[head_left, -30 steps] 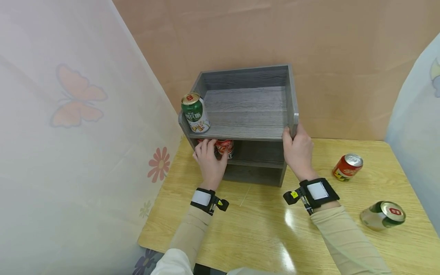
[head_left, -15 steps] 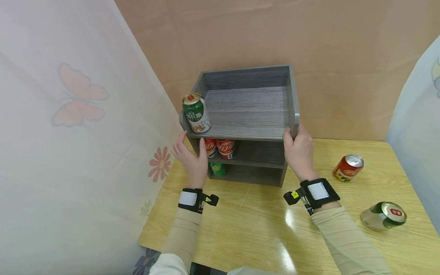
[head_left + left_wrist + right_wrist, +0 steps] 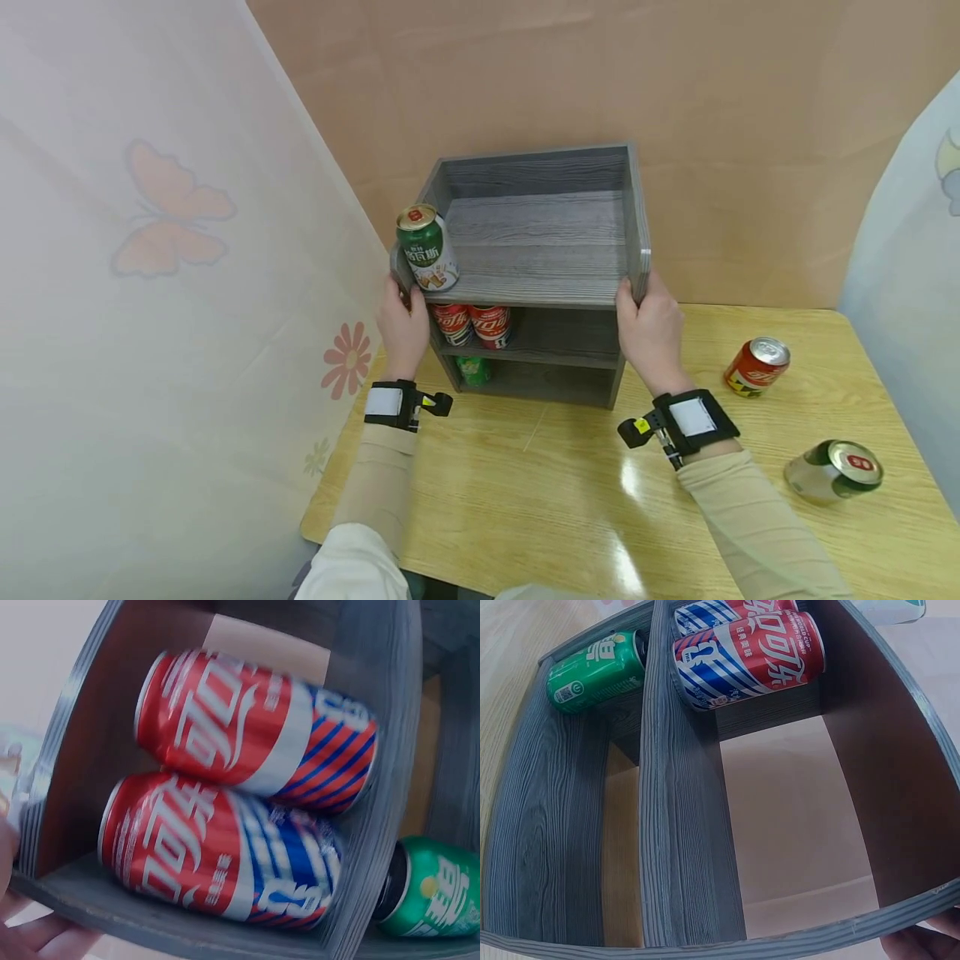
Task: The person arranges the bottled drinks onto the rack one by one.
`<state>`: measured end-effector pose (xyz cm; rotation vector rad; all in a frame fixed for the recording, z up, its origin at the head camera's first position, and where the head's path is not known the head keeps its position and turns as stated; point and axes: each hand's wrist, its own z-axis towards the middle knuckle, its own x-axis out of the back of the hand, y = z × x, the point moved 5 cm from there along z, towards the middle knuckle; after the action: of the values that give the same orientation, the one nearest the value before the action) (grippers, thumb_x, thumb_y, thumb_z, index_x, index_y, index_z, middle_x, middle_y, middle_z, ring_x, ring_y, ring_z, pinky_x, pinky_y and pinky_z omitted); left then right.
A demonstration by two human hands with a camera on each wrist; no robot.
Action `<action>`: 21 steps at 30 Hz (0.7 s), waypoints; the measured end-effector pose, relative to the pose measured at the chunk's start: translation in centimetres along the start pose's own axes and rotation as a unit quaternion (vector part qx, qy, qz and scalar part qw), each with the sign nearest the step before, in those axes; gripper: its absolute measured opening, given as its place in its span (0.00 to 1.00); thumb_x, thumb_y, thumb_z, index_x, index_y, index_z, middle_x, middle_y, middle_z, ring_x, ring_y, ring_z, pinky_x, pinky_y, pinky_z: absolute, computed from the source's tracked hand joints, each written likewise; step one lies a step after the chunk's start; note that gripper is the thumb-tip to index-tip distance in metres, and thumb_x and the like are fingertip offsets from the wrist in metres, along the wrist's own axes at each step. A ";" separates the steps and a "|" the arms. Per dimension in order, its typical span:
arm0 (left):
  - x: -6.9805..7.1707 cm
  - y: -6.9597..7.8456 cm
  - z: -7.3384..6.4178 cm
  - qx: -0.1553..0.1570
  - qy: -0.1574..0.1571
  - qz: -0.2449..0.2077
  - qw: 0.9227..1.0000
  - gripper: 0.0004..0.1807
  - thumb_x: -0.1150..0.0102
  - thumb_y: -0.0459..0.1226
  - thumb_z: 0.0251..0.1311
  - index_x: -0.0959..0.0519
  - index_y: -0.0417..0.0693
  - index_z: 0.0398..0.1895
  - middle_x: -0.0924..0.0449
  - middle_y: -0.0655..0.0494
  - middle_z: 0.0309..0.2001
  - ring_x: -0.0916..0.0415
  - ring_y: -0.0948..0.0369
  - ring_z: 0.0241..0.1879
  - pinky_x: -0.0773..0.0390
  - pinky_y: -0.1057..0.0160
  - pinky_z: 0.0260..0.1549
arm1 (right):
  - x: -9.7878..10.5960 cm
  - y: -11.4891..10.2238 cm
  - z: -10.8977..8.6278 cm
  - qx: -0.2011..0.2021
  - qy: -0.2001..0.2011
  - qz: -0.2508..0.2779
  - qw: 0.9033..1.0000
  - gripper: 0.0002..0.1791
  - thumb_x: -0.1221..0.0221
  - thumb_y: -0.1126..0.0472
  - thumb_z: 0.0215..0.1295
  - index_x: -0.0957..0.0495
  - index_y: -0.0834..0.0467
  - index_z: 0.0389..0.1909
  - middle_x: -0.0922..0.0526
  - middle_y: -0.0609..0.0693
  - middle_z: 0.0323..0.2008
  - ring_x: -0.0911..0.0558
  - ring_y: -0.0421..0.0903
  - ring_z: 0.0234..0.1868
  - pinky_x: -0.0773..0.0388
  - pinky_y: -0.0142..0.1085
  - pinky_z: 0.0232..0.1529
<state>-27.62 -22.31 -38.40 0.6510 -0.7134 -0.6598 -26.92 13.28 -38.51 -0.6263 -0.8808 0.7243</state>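
A grey wood-grain tabletop shelf [image 3: 536, 242] with three levels stands at the back of the table. My left hand [image 3: 403, 333] grips its left side panel and my right hand [image 3: 651, 337] its right one, thumbs at the front edges. On the top level, at the left, sits a green-and-white drink can [image 3: 427, 252]. Two red cola cans [image 3: 225, 847] stand side by side at the left of the middle level, also in the right wrist view. A green can [image 3: 439, 889] is at the left of the bottom level. Most fingers are hidden behind the panels.
On the wooden table [image 3: 517, 500], right of the shelf, are a red can [image 3: 757, 367] and, nearer, a green-and-white can [image 3: 834, 471]. A tan backdrop [image 3: 525, 75] rises behind, and a white printed curtain [image 3: 247, 400] runs along the left.
My left hand has moved off the red cans at the middle level, leftward, and now grips the shelf's left panel. My right hand keeps its grip on the right panel.
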 end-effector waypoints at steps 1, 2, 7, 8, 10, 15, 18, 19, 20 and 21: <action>0.0 -0.2 0.1 0.004 -0.008 0.005 1.000 0.11 0.50 0.34 0.74 0.26 0.35 0.51 0.20 0.39 0.41 0.19 0.48 0.39 0.22 0.51 0.36 | -0.1 0.0 0.0 0.000 -0.001 0.001 1.000 0.20 0.53 0.56 0.79 0.26 0.69 0.54 0.19 0.62 0.34 0.26 0.56 0.24 0.37 0.45 0.21; 0.1 -0.3 0.2 0.009 -0.013 0.008 1.000 0.10 0.50 0.33 0.74 0.25 0.34 0.50 0.20 0.39 0.39 0.20 0.47 0.36 0.24 0.51 0.33 | -0.1 0.0 0.0 0.000 -0.001 0.002 1.000 0.20 0.53 0.56 0.79 0.26 0.69 0.55 0.19 0.63 0.35 0.25 0.56 0.24 0.37 0.45 0.21; 0.3 -0.6 0.3 0.022 -0.022 0.008 0.999 0.09 0.49 0.33 0.74 0.24 0.34 0.48 0.19 0.39 0.38 0.20 0.47 0.34 0.24 0.51 0.30 | -0.3 -0.1 0.0 0.007 0.000 0.011 1.000 0.20 0.53 0.57 0.78 0.26 0.69 0.56 0.17 0.64 0.38 0.25 0.56 0.25 0.37 0.44 0.21; 0.3 -0.6 0.3 0.023 -0.022 0.007 0.999 0.10 0.49 0.33 0.75 0.24 0.34 0.48 0.19 0.38 0.39 0.19 0.47 0.35 0.23 0.51 0.31 | -0.4 -0.1 0.0 0.008 0.001 0.013 1.000 0.20 0.53 0.57 0.78 0.26 0.69 0.56 0.17 0.65 0.39 0.25 0.56 0.25 0.37 0.44 0.21; 0.3 -0.7 0.3 0.026 -0.018 0.002 0.999 0.10 0.49 0.33 0.74 0.24 0.34 0.48 0.18 0.38 0.41 0.18 0.47 0.40 0.20 0.49 0.35 | -0.4 -0.2 0.0 0.008 -0.002 0.016 1.000 0.20 0.53 0.57 0.78 0.26 0.69 0.56 0.17 0.65 0.40 0.24 0.56 0.26 0.37 0.44 0.22; 0.3 -0.8 0.2 0.030 -0.009 -0.005 0.999 0.10 0.49 0.34 0.75 0.23 0.35 0.49 0.17 0.39 0.46 0.17 0.47 0.48 0.18 0.47 0.43 | -0.4 0.0 0.1 -0.001 -0.020 0.032 0.999 0.21 0.52 0.56 0.78 0.27 0.69 0.57 0.17 0.66 0.45 0.19 0.57 0.34 0.27 0.48 0.27; 0.0 -0.5 0.2 0.031 -0.011 -0.005 0.999 0.10 0.49 0.34 0.75 0.23 0.35 0.49 0.17 0.39 0.47 0.17 0.48 0.49 0.18 0.48 0.44 | 0.1 0.3 0.3 -0.018 -0.056 0.055 0.997 0.25 0.49 0.51 0.78 0.29 0.68 0.62 0.20 0.67 0.55 0.17 0.60 0.49 0.20 0.55 0.43; 0.0 -0.5 0.3 0.031 -0.013 -0.006 0.999 0.10 0.49 0.34 0.75 0.23 0.35 0.50 0.17 0.39 0.47 0.17 0.48 0.50 0.18 0.48 0.45 | 0.3 0.3 0.4 -0.023 -0.073 0.066 0.995 0.27 0.48 0.50 0.78 0.30 0.67 0.65 0.22 0.67 0.60 0.20 0.62 0.56 0.21 0.57 0.49; -0.1 -0.4 0.3 0.033 -0.014 -0.008 0.999 0.10 0.49 0.34 0.75 0.23 0.35 0.50 0.17 0.39 0.47 0.18 0.48 0.50 0.18 0.49 0.45 | 0.5 0.4 0.4 -0.029 -0.091 0.075 0.993 0.30 0.46 0.48 0.77 0.31 0.66 0.67 0.25 0.67 0.63 0.22 0.64 0.60 0.23 0.59 0.52; -0.1 -0.4 0.3 0.036 -0.016 -0.009 0.999 0.10 0.49 0.33 0.75 0.23 0.35 0.50 0.17 0.39 0.48 0.18 0.48 0.51 0.18 0.49 0.46 | 0.8 0.4 0.4 -0.035 -0.112 0.080 0.990 0.32 0.45 0.46 0.77 0.33 0.65 0.70 0.26 0.67 0.65 0.25 0.65 0.62 0.25 0.59 0.55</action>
<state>-28.03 -22.53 -38.56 0.7152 -0.7636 -0.6648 -27.02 14.21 -38.30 -0.6939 -1.0748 0.9244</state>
